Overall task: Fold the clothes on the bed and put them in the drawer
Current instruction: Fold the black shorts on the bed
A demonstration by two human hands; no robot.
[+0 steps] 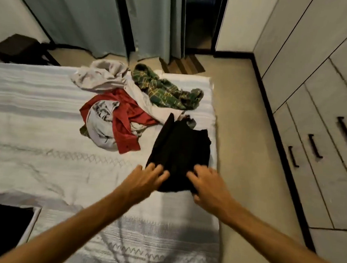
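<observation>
Head view puts the black garment [179, 152] straight ahead of you on the bed [33, 162], near the bed's right edge, with its long axis running away from you toward the far end of the mattress. Your left hand [144, 178] lies on its near left corner and your right hand [208, 185] on its near right corner, fingers spread and fairly straight, pressing on the cloth rather than pinching it, so each grip reads as released and flat on the fabric; motion blur hides the fingertips' exact contact. Both hands sit about equally near the hem, so neither has the advantage. The next fold probably turns on that axis: the near end is under your palms and the far end lies well beyond them, so bringing one to the other would halve the length. The fabric looks matte, dark and limp, already narrowed into a rough rectangle with an uneven far end. Beyond it sits the unfolded heap: a red shirt [128, 122] wrapped around a pale grey garment [101, 124], a white garment [102, 77] and a green plaid shirt [163, 89], all crumpled and overlapping. The bedcover is pale, woven, with zigzag stitching. The cabinet drawers [314, 161] with dark bar handles stand to your right across the floor, all shut.
</observation>
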